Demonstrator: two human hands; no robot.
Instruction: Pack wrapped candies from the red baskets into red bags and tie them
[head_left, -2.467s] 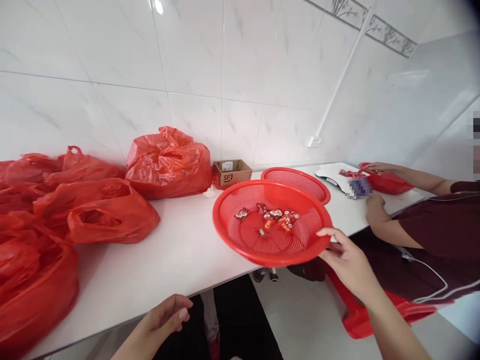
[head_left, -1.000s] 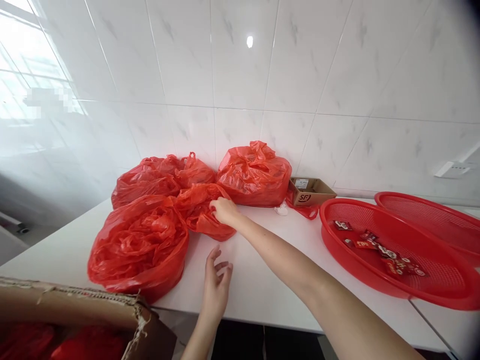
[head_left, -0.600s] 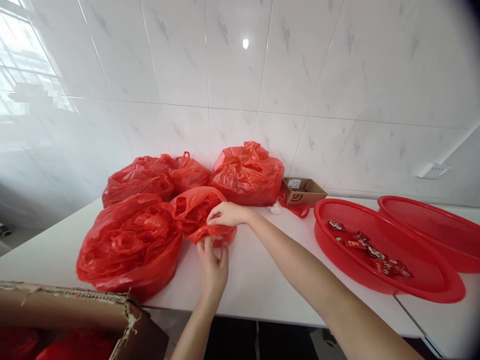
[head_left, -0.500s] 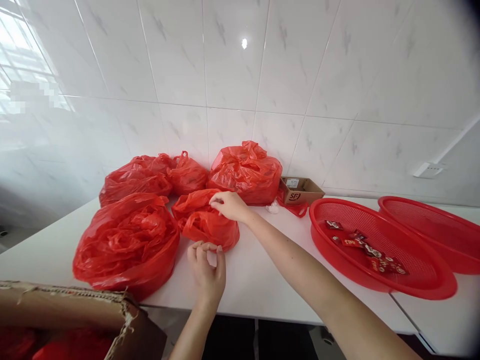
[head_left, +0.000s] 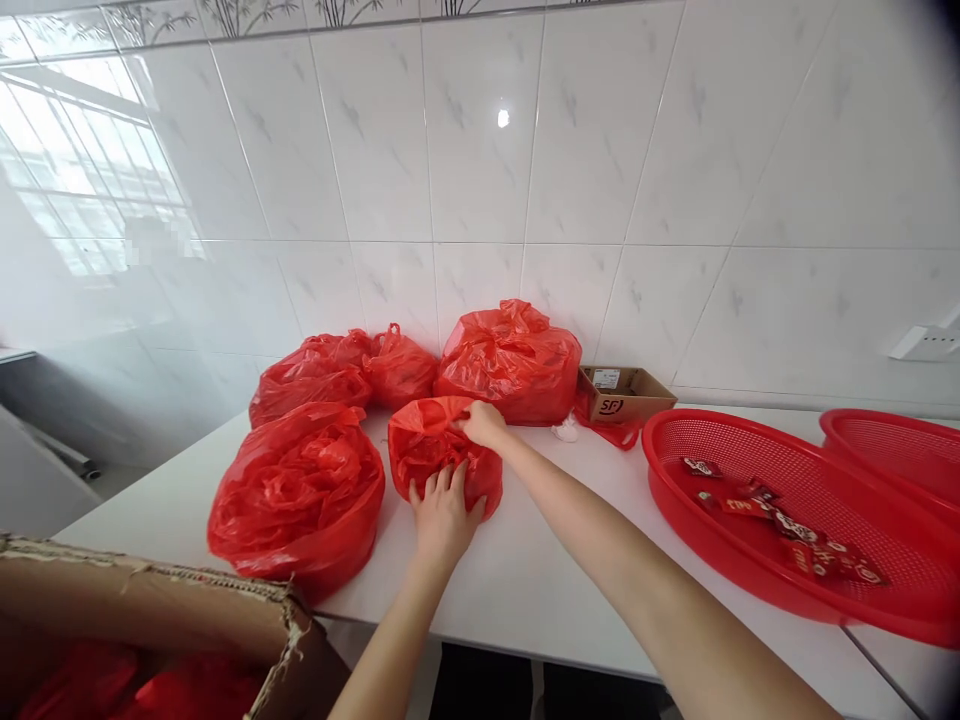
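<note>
A small red plastic bag [head_left: 427, 418] stands on the white table with its mouth gathered open and crumpled plastic inside. My right hand [head_left: 484, 424] pinches the rim at its back right side. At the front, my left hand [head_left: 444, 510] grips the near edge, fingers hooked over it and thumb lying along the outside. What lies deeper in the bag is hidden by its folds. Just to the left rests a larger, full red plastic bag [head_left: 300, 490] with a bunched top.
Several more stuffed red bags [head_left: 510, 365] line the wall. A small cardboard box [head_left: 626, 402] stands beside them. On the right, a red mesh basket [head_left: 720, 430] holds wrapped snack packets [head_left: 802, 530], with another red basket [head_left: 892, 440] behind. A large torn-edged carton [head_left: 150, 590] occupies the lower left.
My left hand has moved up from in front of the small bag onto its near edge. The bag's mouth is wider and rounder. The camera view has tilted up and shifted left.
</note>
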